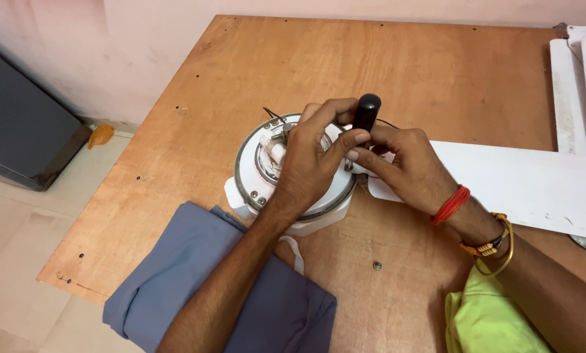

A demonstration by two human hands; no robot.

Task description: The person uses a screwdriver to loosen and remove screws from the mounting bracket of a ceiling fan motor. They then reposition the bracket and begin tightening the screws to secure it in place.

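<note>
Standing upright in the middle of the wooden table (397, 65) is a screwdriver (365, 112), black handle at the top, its shaft hidden behind the fingers, so the long axis runs near vertical with the tip pointing down into the fan motor (267, 171). The left hand (309, 160) lies across the top of that round white housing, thumb stretched over to the tool, fingers curled against the handle from the nine o'clock side; it looks placed there to pin the motor flat and keep the tool from wandering. The right hand (404, 167) comes in from three o'clock, fingertips drawn together in a pinch low on the shaft, likely guiding the tip onto a screw, though the tip itself I cannot see. The motor sits flat, metal rim and small screws showing at its seven o'clock edge, a thin black wire (271, 114) poking out at eleven. A white fan blade (522, 186) reaches away toward three o'clock, lying flat on the board. A loose screw (377, 265) rests on the wood at five o'clock. A blue cloth (195, 274) is bunched at seven o'clock, under the left forearm.
</note>
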